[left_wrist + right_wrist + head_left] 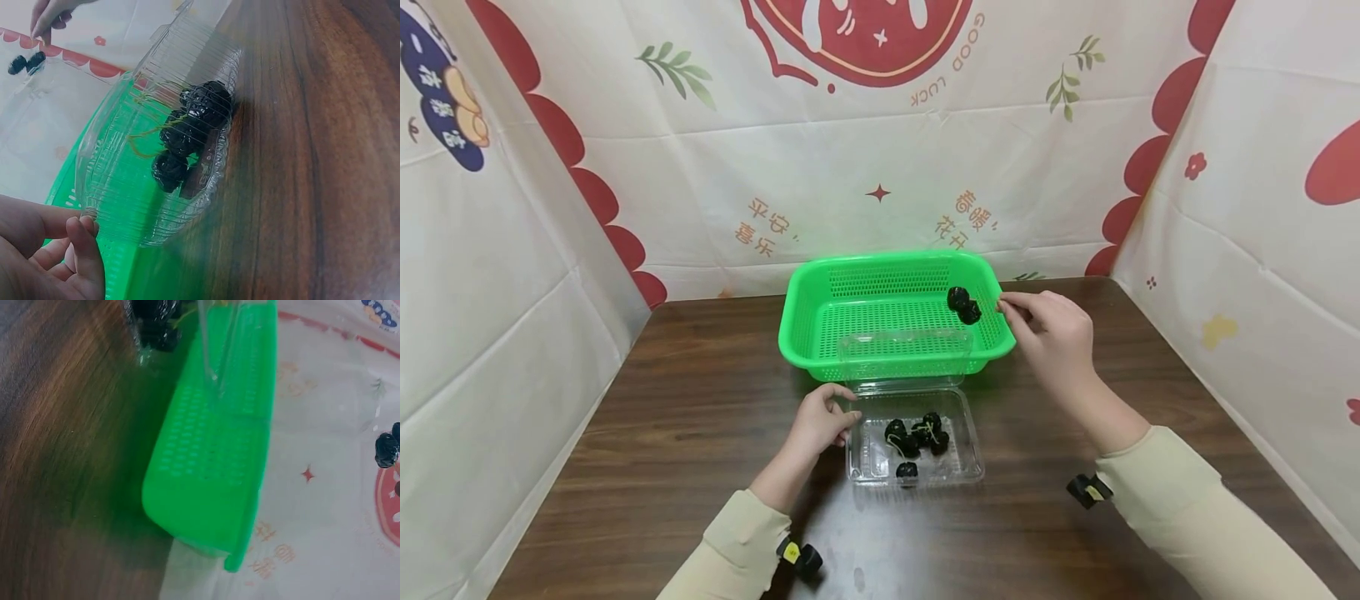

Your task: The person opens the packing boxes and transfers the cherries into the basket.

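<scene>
My right hand (1056, 333) pinches a pair of glossy black balls (964, 306) between thumb and forefinger, near the right end of the green basket (797, 333). The pair hangs to the left of the fingertips and overlaps the basket in the head view. In the right wrist view the pair shows at the right edge, with the hand out of sight. With thumb and fingers, my left hand (820, 421) grips the left rim of a clear plastic clamshell box (962, 467). Several similar black balls (182, 134) with thin yellow-green stems lie in that box.
The box's raised clear lid (904, 343) leans over the basket's front rim. Both containers stand on a brown wood-grain table (700, 417), the basket farther back. A printed white cloth (850, 150) hangs behind and along both sides.
</scene>
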A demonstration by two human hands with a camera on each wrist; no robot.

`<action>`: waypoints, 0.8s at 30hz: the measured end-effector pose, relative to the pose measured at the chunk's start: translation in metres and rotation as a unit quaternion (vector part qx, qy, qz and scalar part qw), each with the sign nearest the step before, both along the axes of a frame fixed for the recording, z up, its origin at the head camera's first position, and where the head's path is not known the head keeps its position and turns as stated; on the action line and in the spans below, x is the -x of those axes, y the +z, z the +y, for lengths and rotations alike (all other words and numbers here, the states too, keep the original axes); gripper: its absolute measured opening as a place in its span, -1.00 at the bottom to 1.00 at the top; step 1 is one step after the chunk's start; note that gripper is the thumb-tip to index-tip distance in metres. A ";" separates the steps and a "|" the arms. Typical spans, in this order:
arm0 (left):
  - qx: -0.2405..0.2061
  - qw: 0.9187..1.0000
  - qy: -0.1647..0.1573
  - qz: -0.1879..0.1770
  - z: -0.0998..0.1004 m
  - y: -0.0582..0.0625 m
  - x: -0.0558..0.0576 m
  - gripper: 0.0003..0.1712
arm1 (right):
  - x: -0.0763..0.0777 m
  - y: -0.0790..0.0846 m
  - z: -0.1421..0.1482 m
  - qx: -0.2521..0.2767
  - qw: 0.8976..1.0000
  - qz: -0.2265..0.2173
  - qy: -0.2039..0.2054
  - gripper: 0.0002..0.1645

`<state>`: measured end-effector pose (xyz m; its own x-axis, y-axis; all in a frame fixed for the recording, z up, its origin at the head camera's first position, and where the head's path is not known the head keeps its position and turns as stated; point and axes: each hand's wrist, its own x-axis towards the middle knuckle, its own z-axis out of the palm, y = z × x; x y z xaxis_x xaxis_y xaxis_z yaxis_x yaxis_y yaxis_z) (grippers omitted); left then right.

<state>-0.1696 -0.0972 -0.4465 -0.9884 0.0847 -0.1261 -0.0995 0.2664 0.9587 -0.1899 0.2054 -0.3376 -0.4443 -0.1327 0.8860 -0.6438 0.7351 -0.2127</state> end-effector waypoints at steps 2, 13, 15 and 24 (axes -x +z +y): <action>-0.001 1.000 0.001 0.001 0.000 0.000 -0.001 -0.69 | 0.007 -0.004 0.001 0.003 1.000 -0.013 -0.012 -0.86; -0.010 1.000 0.005 0.003 0.000 -0.001 -0.004 -0.69 | 0.047 -0.028 0.008 -0.006 0.994 -0.080 -0.075 -0.83; -0.010 1.000 0.005 0.004 0.000 -0.001 -0.005 -0.70 | 0.053 -0.032 0.010 -0.013 0.991 -0.101 -0.085 -0.83; -0.016 1.000 0.005 0.013 0.001 -0.001 -0.008 -0.69 | 0.077 -0.049 0.014 -0.050 0.974 -0.189 -0.117 -0.83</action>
